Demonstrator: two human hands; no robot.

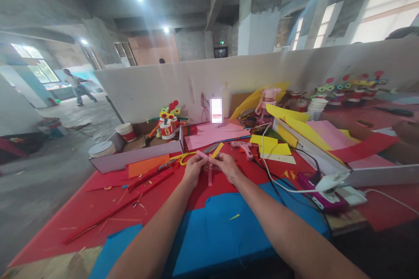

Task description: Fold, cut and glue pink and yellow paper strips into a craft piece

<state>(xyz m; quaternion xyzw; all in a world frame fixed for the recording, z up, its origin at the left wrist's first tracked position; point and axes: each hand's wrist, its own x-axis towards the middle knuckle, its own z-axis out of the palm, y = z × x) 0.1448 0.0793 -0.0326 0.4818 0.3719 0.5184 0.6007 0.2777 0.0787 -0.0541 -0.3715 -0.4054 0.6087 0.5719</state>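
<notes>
Both hands meet over the red table cover, fingers pinched close together. My left hand is closed on a pink paper strip, whose end sticks up past the fingertips. Between the fingers of my right hand is a yellow paper strip, slanting up to the right. A pink length hangs below the fingertips; whether it belongs to the same strip I cannot tell. Just beyond the hands lie yellow-handled scissors. A pink glue gun rests right of them.
Blue sheets cover the near edge. A purple power strip with trailing cables sits at right. A box wall with paper-cup figures stands at left. Yellow paper and pink sheets lie farther back, before a white partition.
</notes>
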